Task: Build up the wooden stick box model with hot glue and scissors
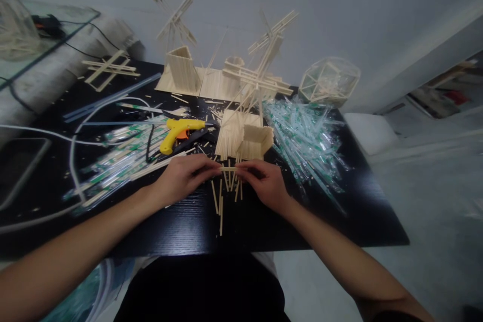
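Between the fingertips of my left hand (pixel 184 173) and my right hand (pixel 264 178) a short pair of thin wooden sticks (pixel 228 168) lies crosswise. Each hand pinches one end, closed. Several loose sticks (pixel 221 211) lie on the black table below and behind them. Just beyond my fingers is a flat panel of sticks (pixel 229 131) with a small open box of sticks (pixel 257 142) on it, near my right hand. A yellow glue gun (pixel 177 133) rests on its side beyond my left hand.
Wrapped sticks (pixel 124 148) lie at left, with a white cable (pixel 73 161) looping past. Clear plastic wrappers (pixel 307 136) heap at right. Behind stand a stick tower (pixel 183 70), crossed-stick blades (pixel 175 22) and a clear faceted container (pixel 332 80). The black table's (pixel 339 231) edge is near me.
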`<state>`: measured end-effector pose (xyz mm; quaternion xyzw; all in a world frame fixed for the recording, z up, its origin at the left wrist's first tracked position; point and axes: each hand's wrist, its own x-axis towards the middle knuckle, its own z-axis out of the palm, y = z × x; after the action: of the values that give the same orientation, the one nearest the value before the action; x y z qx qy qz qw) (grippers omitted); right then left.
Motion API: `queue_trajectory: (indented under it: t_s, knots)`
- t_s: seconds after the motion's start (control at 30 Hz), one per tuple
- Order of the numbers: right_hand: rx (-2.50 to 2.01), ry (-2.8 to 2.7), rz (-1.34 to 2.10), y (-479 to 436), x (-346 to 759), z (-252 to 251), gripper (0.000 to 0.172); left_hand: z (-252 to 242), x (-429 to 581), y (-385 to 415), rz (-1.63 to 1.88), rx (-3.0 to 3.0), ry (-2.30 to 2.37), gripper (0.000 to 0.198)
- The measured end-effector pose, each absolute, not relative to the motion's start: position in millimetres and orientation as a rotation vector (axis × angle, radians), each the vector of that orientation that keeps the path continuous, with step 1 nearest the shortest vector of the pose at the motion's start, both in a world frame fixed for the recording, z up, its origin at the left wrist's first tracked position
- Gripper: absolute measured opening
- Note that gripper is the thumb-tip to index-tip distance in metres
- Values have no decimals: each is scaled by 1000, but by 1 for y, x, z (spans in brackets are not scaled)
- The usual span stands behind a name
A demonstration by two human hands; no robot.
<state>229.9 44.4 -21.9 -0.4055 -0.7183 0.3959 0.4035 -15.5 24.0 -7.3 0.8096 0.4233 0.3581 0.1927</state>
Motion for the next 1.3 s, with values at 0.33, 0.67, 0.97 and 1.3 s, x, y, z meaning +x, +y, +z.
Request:
queue_trajectory:
  t_s: [0.33,0.67,0.97,1.3]
  knots:
    - [-1046,-1764,1027,43,230,-23,17,-2,-16,22,1008,2248,1223,22]
    - [-1052,-1749,1066,44,231,-24,15,-3,-17,25,986,2254,1234,20]
    - [-1051,-1760,1083,44,229,-23,17,-3,-16,24,900,2201,1249,23]
    - [-1032,-1844,1104,42,229,-22,17,-11,-13,25,932,2287,1082,15]
